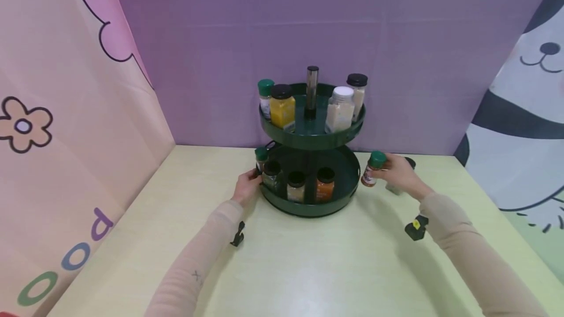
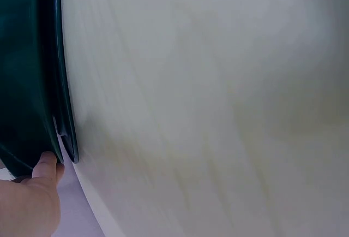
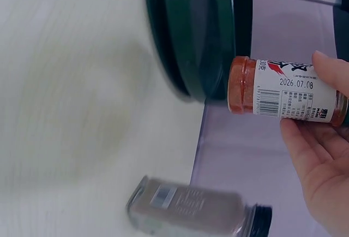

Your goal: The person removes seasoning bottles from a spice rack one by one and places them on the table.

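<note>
A green-lidded spice jar with reddish contents is held up by my right hand, just right of the dark green two-tier rack. In the right wrist view, thumb and fingers pinch this jar near its lid, its base toward the rack. My left hand grips the lower tier's rim at the left, its thumb against the rim in the left wrist view; its other fingers are mostly hidden. Near it on the lower tier stand a small green-lidded jar and several black-lidded jars, one with orange contents.
On the upper tier stand a yellow jar, a white-lidded jar and others around a metal post. A black-lidded jar stands on the table behind my right hand. A purple backdrop hangs behind the rack.
</note>
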Tool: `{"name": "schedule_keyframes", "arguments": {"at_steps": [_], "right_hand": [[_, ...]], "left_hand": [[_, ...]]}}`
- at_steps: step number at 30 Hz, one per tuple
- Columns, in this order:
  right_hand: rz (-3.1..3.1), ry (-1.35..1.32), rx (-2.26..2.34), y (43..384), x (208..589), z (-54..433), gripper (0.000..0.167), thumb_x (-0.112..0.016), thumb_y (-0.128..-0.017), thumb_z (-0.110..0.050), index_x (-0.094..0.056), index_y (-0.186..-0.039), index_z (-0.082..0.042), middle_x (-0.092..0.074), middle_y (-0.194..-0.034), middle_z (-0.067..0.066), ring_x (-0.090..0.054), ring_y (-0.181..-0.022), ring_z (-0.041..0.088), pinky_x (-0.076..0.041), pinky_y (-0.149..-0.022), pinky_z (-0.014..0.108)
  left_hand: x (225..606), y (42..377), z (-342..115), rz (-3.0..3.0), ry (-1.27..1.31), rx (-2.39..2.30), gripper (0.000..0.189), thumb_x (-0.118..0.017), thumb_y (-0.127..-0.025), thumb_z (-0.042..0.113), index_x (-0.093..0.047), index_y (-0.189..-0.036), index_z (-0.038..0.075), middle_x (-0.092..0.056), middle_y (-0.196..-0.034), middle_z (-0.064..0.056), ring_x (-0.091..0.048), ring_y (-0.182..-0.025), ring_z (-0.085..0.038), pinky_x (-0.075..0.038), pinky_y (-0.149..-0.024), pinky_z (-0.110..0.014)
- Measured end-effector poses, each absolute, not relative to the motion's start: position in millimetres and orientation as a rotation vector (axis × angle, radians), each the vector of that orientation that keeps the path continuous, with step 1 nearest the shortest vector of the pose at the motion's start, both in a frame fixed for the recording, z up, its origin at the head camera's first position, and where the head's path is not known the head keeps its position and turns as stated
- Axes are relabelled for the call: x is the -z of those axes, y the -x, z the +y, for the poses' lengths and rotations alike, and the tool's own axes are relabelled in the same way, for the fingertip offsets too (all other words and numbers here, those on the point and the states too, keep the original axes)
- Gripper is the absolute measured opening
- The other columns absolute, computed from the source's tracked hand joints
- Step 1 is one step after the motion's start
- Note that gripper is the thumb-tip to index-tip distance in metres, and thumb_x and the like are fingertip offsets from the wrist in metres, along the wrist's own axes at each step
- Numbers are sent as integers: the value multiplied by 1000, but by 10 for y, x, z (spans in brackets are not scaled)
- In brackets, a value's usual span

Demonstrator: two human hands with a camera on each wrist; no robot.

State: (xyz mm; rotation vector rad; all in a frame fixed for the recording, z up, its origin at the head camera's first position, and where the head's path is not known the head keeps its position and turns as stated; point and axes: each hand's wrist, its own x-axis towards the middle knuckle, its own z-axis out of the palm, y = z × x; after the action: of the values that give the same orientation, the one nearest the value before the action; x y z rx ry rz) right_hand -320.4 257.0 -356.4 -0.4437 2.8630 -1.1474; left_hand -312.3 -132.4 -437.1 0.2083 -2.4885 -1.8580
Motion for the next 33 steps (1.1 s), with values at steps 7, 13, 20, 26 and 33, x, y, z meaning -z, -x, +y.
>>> {"name": "schedule_keyframes", "arguments": {"at_steps": [7, 13, 20, 26, 33], "right_hand": [[2941, 395, 1067, 3142, 3584, 2754, 49, -68, -82, -28, -52, -115, 4, -59, -114, 28, -57, -106, 42, -47, -87, 51], [2937, 388, 1058, 3107, 3623, 2895, 53, -68, -82, -26, -50, -118, 8, -57, -115, 31, -56, -105, 44, -47, -87, 52], [2934, 390, 1085, 3046, 3670, 3008, 52, -67, -83, -26, -50, -118, 9, -56, -116, 32, -54, -107, 46, -46, -87, 54], [2932, 376, 1096, 3004, 3718, 3122, 54, -66, -84, -27, -49, -119, 10, -55, -118, 32, -52, -110, 45, -46, -87, 53], [2942, 337, 1074, 2942, 3763, 3264, 51, -65, -84, -29, -51, -114, 9, -56, -116, 32, -53, -108, 46, -49, -84, 48]], "left_hand": [[4367, 3139, -1329, -2491, -199, 1850, 46, -48, -91, 11, -41, -135, -2, -47, -134, -22, -45, -125, -30, -35, -106, -40], [4379, 3136, -1328, -2495, -199, 1830, 45, -48, -91, 10, -42, -134, -3, -49, -132, -22, -46, -123, -31, -36, -105, -40], [4393, 3131, -1331, -2507, -210, 1851, 45, -47, -92, 11, -40, -135, -3, -46, -135, -22, -44, -125, -31, -35, -105, -40], [4383, 3134, -1325, -2506, -214, 1852, 45, -47, -92, 11, -41, -135, -2, -47, -134, -21, -45, -124, -30, -35, -105, -40], [4376, 3130, -1321, -2505, -207, 1846, 45, -46, -92, 11, -41, -135, -3, -47, -134, -22, -46, -123, -31, -36, -104, -41]]}}
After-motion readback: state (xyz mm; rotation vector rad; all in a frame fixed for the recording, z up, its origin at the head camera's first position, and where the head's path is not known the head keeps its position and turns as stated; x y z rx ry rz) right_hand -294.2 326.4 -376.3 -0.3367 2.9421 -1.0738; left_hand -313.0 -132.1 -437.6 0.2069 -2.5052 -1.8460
